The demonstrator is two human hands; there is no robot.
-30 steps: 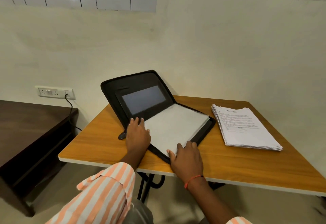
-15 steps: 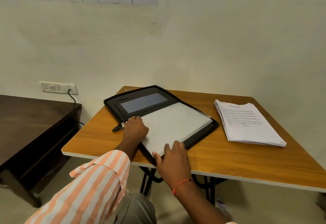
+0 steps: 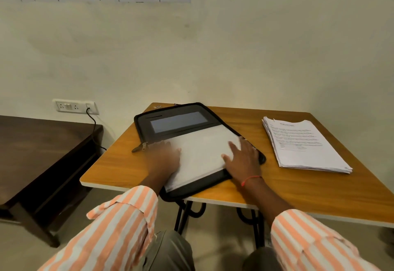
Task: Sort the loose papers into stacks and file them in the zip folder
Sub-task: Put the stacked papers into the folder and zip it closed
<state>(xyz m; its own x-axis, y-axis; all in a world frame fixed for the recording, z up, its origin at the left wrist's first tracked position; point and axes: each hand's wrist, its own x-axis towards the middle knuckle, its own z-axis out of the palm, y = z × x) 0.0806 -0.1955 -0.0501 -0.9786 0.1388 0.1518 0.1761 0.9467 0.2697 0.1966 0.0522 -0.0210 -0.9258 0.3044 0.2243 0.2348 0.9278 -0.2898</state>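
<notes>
head view. black zip folder (image 3: pixel 177 121) lies open and flat at centre frame on the wooden table (image 3: pixel 319 189), its near corner overhanging the front edge. a white paper stack (image 3: pixel 202 153) sits in its near half. left hand (image 3: pixel 164 155) rests flat on the stack's left edge, fingers extended, outline blurred. right hand (image 3: pixel 243 157) lies flat on the stack's right side, fingers spread, pinching nothing. zip pull (image 3: pixel 139 147) lies just left of the left hand. a printed paper pile (image 3: pixel 302 144) lies at right of frame, apart from the folder.
</notes>
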